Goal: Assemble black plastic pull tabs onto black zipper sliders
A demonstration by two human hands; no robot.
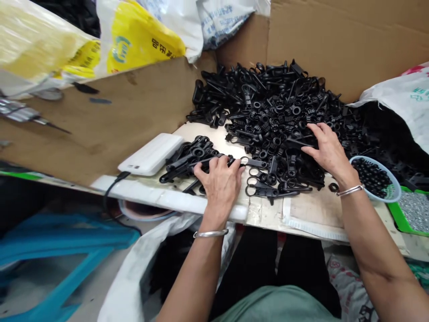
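My left hand (221, 181) rests over a small group of black plastic parts (197, 152) near the table's front edge. Its fingers are bent and spread, and the tips are partly hidden among the parts. To the right, my right hand (328, 150) reaches to the edge of a large heap of black plastic parts (268, 103), thumb and fingers apart. Many pieces have ring-shaped ends and long arms. Several ringed parts (258, 181) lie between the two hands. A small black ring (333, 187) sits below my right wrist.
Left of the parts lies a white power bank (150, 154) with a black cable. A light blue basket (395, 181) of black beads and a green tray (398, 219) of small metal pieces stand right. Cardboard walls (335, 44) border the table; a blue stool (67, 237) stands below left.
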